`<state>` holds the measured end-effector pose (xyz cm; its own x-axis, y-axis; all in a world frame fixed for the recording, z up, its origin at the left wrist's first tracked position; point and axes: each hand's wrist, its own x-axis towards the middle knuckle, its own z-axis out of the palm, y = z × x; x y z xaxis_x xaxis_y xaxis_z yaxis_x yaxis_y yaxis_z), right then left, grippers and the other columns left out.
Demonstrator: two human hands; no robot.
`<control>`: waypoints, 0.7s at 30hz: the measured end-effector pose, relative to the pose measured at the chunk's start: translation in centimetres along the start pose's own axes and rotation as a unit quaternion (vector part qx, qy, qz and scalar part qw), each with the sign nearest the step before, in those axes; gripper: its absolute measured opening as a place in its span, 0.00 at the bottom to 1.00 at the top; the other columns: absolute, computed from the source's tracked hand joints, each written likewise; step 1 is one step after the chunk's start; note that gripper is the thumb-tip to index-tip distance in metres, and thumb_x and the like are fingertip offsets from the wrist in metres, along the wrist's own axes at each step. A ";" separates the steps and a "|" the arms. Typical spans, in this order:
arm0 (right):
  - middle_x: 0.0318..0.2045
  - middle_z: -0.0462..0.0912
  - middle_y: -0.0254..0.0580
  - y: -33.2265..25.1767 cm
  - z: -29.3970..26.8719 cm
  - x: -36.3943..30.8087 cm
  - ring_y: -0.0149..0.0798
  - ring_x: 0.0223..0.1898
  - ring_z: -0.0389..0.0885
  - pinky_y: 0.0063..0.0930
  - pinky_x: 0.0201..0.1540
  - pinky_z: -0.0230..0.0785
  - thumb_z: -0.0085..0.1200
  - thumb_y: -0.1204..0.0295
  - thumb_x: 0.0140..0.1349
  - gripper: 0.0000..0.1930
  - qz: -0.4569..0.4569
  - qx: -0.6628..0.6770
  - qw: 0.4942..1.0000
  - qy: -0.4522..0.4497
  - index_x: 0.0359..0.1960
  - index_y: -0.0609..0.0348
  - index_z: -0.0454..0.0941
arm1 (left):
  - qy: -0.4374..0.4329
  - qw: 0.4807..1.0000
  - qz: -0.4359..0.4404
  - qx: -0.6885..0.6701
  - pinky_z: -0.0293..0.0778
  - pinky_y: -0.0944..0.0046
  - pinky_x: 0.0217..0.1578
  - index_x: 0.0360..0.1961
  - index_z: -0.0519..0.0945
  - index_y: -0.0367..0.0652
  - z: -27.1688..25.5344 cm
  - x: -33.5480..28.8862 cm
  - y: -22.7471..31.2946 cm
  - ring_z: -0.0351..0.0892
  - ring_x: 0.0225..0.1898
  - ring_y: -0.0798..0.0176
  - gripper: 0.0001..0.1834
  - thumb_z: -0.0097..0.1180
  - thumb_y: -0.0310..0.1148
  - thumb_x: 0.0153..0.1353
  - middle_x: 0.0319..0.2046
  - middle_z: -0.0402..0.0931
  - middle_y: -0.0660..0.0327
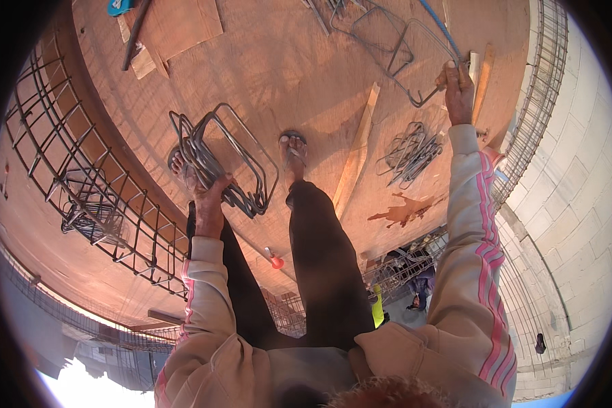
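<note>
My left hand [209, 207] is closed round the near end of a bundle of bent steel rebar stirrups [253, 197], rectangular loops fanned out above my left foot. Stretched out to the far right, my right hand [458, 98] has its fingers closed on a single dark steel stirrup [419, 103] with a hooked end. A blue rope [442, 26] runs up and left from beside those fingers; whether the hand also grips it I cannot tell. Another pile of stirrups [411, 153] lies on the boards, nearer than my right hand.
Long rebar cages [81, 136] [538, 102] run along both sides of the plywood deck [265, 61]. Wooden strips [357, 149] lie on it, with a wet stain [404, 209] and a red object [275, 260]. A person [421, 285] is below, past the deck's edge.
</note>
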<state>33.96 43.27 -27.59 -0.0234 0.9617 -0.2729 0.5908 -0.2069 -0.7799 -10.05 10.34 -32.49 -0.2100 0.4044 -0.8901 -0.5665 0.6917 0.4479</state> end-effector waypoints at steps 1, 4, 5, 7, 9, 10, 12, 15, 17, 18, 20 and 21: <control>0.23 0.72 0.30 -1.5 -0.3 -0.7 0.27 0.28 0.71 0.27 0.32 0.67 0.52 0.66 0.73 0.12 0.002 0.034 0.999 -0.028 0.45 0.65 0.76 | -0.010 1.000 -0.002 0.000 0.79 0.64 0.35 0.41 0.79 0.42 0.0 -0.6 0.0 0.82 0.32 0.65 0.10 0.65 0.25 0.58 0.32 0.82 0.61; 0.22 0.62 0.24 -6.4 1.9 -6.3 0.25 0.26 0.60 0.25 0.30 0.59 0.49 0.59 0.76 0.15 0.019 0.069 0.993 -0.090 0.41 0.60 0.75 | -0.036 0.997 -0.033 -0.059 0.79 0.63 0.35 0.42 0.79 0.41 -0.2 -3.2 0.7 0.82 0.33 0.64 0.10 0.64 0.25 0.58 0.32 0.82 0.61; 0.21 0.60 0.25 -8.1 4.2 -8.6 0.25 0.25 0.60 0.25 0.29 0.58 0.49 0.58 0.76 0.16 0.034 0.015 0.998 -0.059 0.41 0.61 0.75 | -0.038 0.995 -0.062 -0.070 0.79 0.63 0.35 0.42 0.79 0.41 -0.1 -4.4 1.0 0.82 0.33 0.64 0.10 0.64 0.25 0.58 0.32 0.82 0.61; 0.23 0.68 0.32 -11.9 8.7 -13.8 0.28 0.25 0.66 0.26 0.30 0.64 0.49 0.59 0.76 0.18 -0.012 -0.011 0.997 -0.076 0.51 0.64 0.76 | -0.052 0.989 -0.086 -0.106 0.80 0.62 0.36 0.42 0.79 0.42 0.2 -6.7 2.1 0.82 0.33 0.64 0.11 0.64 0.25 0.59 0.32 0.82 0.61; 0.25 0.75 0.39 -15.9 14.0 -18.0 0.32 0.26 0.71 0.29 0.32 0.67 0.47 0.64 0.77 0.16 -0.044 0.041 0.996 -0.067 0.53 0.65 0.76 | -0.045 0.987 -0.084 -0.130 0.81 0.62 0.37 0.42 0.79 0.41 0.3 -8.9 3.9 0.82 0.33 0.64 0.11 0.65 0.25 0.58 0.32 0.82 0.62; 0.25 0.76 0.40 -17.9 15.9 -19.9 0.33 0.25 0.72 0.30 0.32 0.68 0.47 0.65 0.76 0.14 -0.088 0.079 0.992 -0.047 0.50 0.65 0.76 | -0.032 0.988 -0.073 -0.135 0.81 0.62 0.37 0.42 0.79 0.41 0.5 -10.4 4.5 0.82 0.33 0.64 0.11 0.65 0.24 0.58 0.32 0.82 0.62; 0.25 0.76 0.41 -21.1 17.9 -22.5 0.35 0.25 0.74 0.31 0.31 0.68 0.48 0.68 0.75 0.12 -0.123 0.002 0.988 -0.092 0.45 0.65 0.77 | -0.041 0.988 -0.046 -0.140 0.82 0.62 0.38 0.42 0.79 0.42 0.7 -13.4 5.7 0.83 0.33 0.65 0.12 0.67 0.24 0.57 0.32 0.82 0.62; 0.24 0.74 0.40 -25.7 19.4 -25.4 0.34 0.22 0.75 0.30 0.27 0.67 0.49 0.68 0.75 0.11 -0.001 0.077 0.978 -0.195 0.41 0.65 0.77 | -0.042 0.990 -0.005 -0.137 0.81 0.64 0.37 0.40 0.80 0.42 0.2 -18.1 7.7 0.83 0.32 0.66 0.12 0.70 0.27 0.56 0.32 0.82 0.64; 0.22 0.73 0.36 -28.4 20.0 -26.3 0.30 0.21 0.73 0.27 0.24 0.65 0.50 0.66 0.75 0.12 0.049 0.119 0.971 -0.203 0.40 0.64 0.77 | -0.059 0.992 0.008 -0.115 0.79 0.66 0.37 0.41 0.82 0.42 -0.1 -20.7 9.3 0.83 0.34 0.69 0.13 0.71 0.27 0.55 0.33 0.83 0.65; 0.21 0.73 0.34 -29.9 20.3 -26.6 0.28 0.20 0.73 0.25 0.22 0.64 0.50 0.65 0.75 0.13 0.103 0.171 0.962 -0.187 0.38 0.63 0.77 | -0.074 0.991 0.011 -0.109 0.79 0.65 0.38 0.39 0.83 0.42 -0.1 -21.7 10.2 0.82 0.33 0.71 0.12 0.72 0.27 0.54 0.32 0.84 0.66; 0.25 0.77 0.39 -32.5 20.4 -26.5 0.30 0.20 0.76 0.27 0.22 0.68 0.50 0.64 0.75 0.14 0.175 0.146 0.951 -0.208 0.38 0.65 0.75 | -0.097 0.990 0.025 -0.097 0.79 0.68 0.36 0.37 0.84 0.41 0.0 -23.3 12.2 0.82 0.31 0.72 0.10 0.72 0.28 0.53 0.30 0.84 0.67; 0.27 0.79 0.42 -33.9 20.5 -26.0 0.31 0.20 0.77 0.28 0.21 0.70 0.51 0.63 0.74 0.15 0.208 0.128 0.945 -0.219 0.38 0.66 0.75 | -0.119 0.989 0.013 -0.088 0.79 0.64 0.41 0.40 0.83 0.40 -0.2 -24.0 13.3 0.84 0.34 0.69 0.11 0.70 0.27 0.55 0.32 0.85 0.64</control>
<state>-2.01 21.56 -5.57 -0.1974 0.6329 -0.7487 0.4084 -0.6412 -0.6497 -12.70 9.73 -5.16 -0.0448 0.5652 -0.8237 -0.6978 0.5724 0.4307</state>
